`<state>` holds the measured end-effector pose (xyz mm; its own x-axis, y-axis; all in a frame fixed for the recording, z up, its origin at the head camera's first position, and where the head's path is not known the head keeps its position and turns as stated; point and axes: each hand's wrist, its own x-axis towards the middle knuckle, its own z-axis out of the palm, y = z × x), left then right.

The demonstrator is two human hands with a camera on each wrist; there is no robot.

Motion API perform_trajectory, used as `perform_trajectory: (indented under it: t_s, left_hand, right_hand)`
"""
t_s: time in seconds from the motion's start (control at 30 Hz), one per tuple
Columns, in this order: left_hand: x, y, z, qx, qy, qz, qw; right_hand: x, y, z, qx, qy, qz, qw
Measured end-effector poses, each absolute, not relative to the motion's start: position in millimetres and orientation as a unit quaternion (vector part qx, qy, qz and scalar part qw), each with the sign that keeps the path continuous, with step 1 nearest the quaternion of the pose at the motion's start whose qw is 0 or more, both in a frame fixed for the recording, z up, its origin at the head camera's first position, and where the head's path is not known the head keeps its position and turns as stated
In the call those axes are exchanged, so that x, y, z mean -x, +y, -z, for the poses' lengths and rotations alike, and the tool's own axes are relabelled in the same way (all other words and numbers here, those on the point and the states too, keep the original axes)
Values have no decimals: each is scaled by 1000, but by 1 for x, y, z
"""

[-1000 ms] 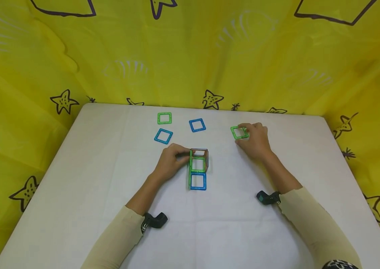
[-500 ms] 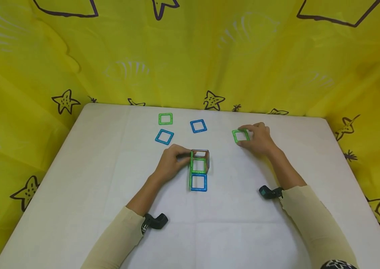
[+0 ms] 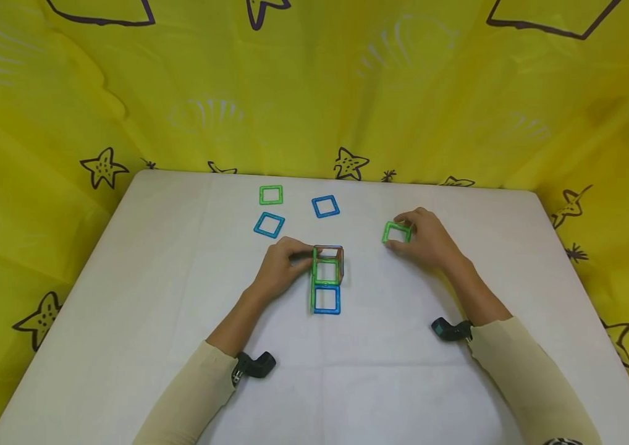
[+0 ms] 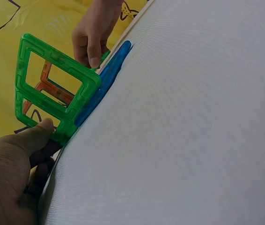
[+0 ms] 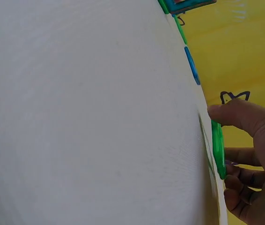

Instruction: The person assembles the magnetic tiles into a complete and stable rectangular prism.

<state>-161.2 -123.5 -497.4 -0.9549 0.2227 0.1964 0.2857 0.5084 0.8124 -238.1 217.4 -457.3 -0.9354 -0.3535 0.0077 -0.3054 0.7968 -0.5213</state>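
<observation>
Near the table's middle stands a small structure of square magnetic tiles (image 3: pixel 327 283), with green, blue and orange-brown frames joined at their edges. My left hand (image 3: pixel 281 269) pinches its left side; in the left wrist view the thumb presses on an upright green tile (image 4: pixel 60 63). To the right, my right hand (image 3: pixel 428 241) grips a loose green square tile (image 3: pixel 385 233) between thumb and fingers. The right wrist view shows that green tile (image 5: pixel 218 150) edge-on, just off the white surface. Part of the structure's far side is hidden behind its front tiles.
Beyond the structure a green tile (image 3: pixel 271 203) and two blue tiles, one on the left (image 3: pixel 269 233) and one on the right (image 3: pixel 325 215), lie flat. The white table (image 3: pixel 192 371) ends at a yellow patterned curtain (image 3: pixel 303 93).
My right hand has drawn the green tile slightly toward the table's front and tilted it. My left hand keeps its hold on the structure, which has stayed in place.
</observation>
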Motion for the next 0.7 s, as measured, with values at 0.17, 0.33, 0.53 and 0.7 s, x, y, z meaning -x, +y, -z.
perform_trajectory:
  t_s: [0.17, 0.33, 0.53, 0.7]
  left_hand:
    - [161, -123, 498, 146, -867, 476, 32]
    - [161, -123, 498, 149, -865, 479, 31]
    - [161, -123, 497, 151, -867, 475, 34]
    - [160, -123, 497, 150, -869, 471, 36]
  right_hand:
    - [232, 217, 459, 213, 933, 289, 4]
    - [220, 216, 459, 255, 895, 366, -32]
    - [201, 211, 461, 286, 855, 431, -33]
    - [189, 207, 465, 302, 842, 447, -25]
